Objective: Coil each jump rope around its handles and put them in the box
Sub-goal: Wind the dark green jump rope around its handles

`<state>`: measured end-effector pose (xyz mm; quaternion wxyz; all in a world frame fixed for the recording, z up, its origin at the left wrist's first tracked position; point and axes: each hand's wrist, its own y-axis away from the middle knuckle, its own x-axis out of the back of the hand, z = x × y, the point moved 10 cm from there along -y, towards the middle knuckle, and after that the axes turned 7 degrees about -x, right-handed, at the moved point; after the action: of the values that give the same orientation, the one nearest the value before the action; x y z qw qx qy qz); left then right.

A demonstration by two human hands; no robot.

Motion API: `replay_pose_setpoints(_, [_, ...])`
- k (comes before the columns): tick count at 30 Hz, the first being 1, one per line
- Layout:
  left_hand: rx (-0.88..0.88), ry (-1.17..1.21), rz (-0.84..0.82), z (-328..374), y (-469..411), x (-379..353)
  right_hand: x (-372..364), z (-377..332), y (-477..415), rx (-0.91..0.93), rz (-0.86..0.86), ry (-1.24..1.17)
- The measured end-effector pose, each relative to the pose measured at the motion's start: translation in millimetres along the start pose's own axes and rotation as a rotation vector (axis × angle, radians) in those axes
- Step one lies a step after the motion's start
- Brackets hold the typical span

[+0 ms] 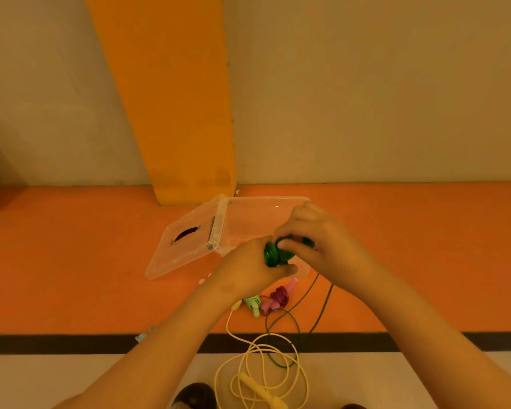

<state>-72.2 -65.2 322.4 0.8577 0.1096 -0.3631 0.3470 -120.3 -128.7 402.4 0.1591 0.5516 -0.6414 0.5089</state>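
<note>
Our left hand (pixel 248 265) grips the green rope (pixel 270 255), partly coiled round its handles, in front of the open box (pixel 260 214). Our right hand (pixel 328 243) pinches the cord at the coil with curled fingers. The slack trails onto the floor (pixel 71 276), near the pink rope (pixel 279 297) and yellow rope (pixel 263 367).

Both hands hold a green jump rope above a clear box (pixel 266 214). The left hand (pixel 254 267) grips the coiled green rope (pixel 273 255), and the right hand (pixel 322 240) pinches its cord. A pink rope (pixel 278 299) lies coiled on the orange floor (pixel 71 276), and a yellow rope (pixel 263 367) lies loose.
</note>
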Motion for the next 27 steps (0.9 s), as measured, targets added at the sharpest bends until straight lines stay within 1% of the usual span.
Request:
replay_pose_setpoints(3, [0.008,-0.002,0.021,1.8,1.9,0.7,11.2,4.8,0.1,-0.038,0.039,-0.049])
replay_pose_setpoints(9, [0.018,0.003,0.05,4.8,3.6,2.0,23.3,7.3,2.7,-0.049,0.078,-0.007])
replay_pose_setpoints(12, [0.064,-0.015,-0.002,-1.6,6.2,2.0,30.4,13.6,3.2,-0.076,0.068,-0.024])
replay_pose_setpoints(15, [0.051,-0.042,-0.144,-0.1,11.3,-0.7,26.3,19.6,4.9,-0.104,-0.027,-0.108])
replay_pose_setpoints(18, [-0.006,-0.131,-0.323,6.8,19.8,-9.2,9.6,29.4,10.2,-0.225,-0.192,-0.222])
replay_pose_setpoints(21, [-0.053,-0.198,-0.355,10.0,24.1,-12.8,-2.5,30.2,17.1,-0.316,-0.295,-0.363])
replay_pose_setpoints(22, [-0.066,-0.176,-0.348,12.0,25.0,-13.5,-2.4,28.6,17.9,-0.324,-0.297,-0.392])
replay_pose_setpoints(25, [-0.067,0.009,-0.317,19.6,26.5,-14.2,4.3,31.8,19.2,-0.382,-0.24,-0.463])
replay_pose_setpoints(27, [-0.072,0.095,-0.286,25.2,26.7,-10.3,7.2,35.3,19.7,-0.421,-0.212,-0.568])
